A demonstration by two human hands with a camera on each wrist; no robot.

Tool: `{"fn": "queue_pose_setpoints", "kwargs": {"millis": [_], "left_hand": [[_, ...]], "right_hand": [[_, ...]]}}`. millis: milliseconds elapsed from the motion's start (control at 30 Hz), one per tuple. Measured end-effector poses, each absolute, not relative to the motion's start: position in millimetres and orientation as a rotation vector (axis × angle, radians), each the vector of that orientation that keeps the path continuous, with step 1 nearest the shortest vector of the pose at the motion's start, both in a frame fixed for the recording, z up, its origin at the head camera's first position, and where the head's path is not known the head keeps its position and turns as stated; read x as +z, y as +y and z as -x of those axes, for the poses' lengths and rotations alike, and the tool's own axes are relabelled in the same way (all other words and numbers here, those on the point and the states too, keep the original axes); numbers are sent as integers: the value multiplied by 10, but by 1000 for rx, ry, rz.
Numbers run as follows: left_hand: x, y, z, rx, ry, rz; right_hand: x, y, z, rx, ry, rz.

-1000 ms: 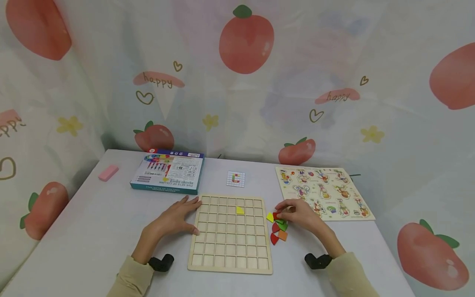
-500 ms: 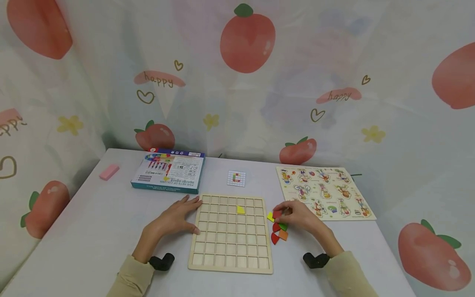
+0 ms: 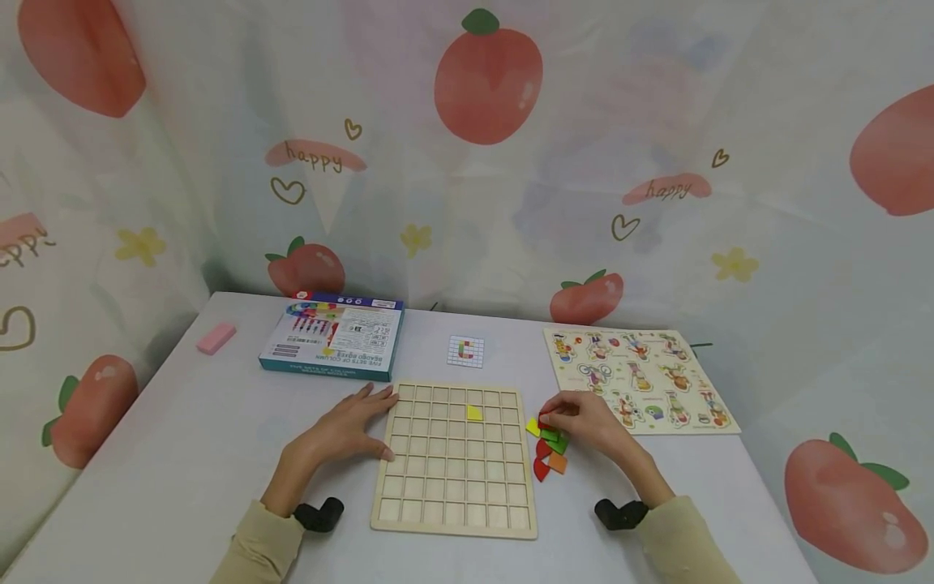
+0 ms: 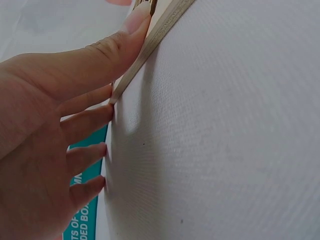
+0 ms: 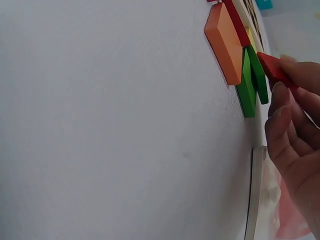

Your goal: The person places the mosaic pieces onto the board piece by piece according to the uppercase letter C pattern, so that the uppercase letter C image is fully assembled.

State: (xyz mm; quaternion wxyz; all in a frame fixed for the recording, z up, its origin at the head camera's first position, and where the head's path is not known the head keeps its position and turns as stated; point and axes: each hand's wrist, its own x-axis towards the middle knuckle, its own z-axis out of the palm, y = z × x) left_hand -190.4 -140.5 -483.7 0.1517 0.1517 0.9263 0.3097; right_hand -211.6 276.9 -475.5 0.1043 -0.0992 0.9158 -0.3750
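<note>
Grid board (image 3: 455, 468), pale wood, rectangular with rounded corners, thin raised strips marking off square cells, is lying flat between the hands; one far cell is holding a yellow quarter-round (image 3: 474, 414). Loose pieces, flat and smooth-faced, are lying between the board and the right hand: a second yellow piece (image 3: 533, 427), two green pieces (image 3: 558, 444) overlapping, two red fan shapes (image 3: 541, 470), an orange block (image 5: 223, 44) with crisp straight edges. White table covering (image 4: 225, 125), finely textured, is lying beneath. Printed box (image 3: 332, 337), flat and rectangular, is resting just beyond the left hand; picture board (image 3: 642, 377), thin and pale, is lying beyond the right. Left hand (image 3: 345, 427) — fingers spreading, nearly straight, touching the grid board's left edge, thumb pressing on its rim — is resting there without a closed grip. Right hand (image 3: 589, 421) is reaching inward, wrist low, thumb and fingertips pinching a red piece (image 5: 274, 69), tilted above the green ones, its full outline being partly covered by the fingers.
</note>
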Motion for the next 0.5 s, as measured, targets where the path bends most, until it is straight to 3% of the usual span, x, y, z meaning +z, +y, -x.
{"fn": "queue_pose_setpoints", "kwargs": {"millis": [500], "left_hand": [[-4828,-1407,1913,883,2662,-445]], "right_hand": [[-4759,2710,2146,-1308,2568,328]]}}
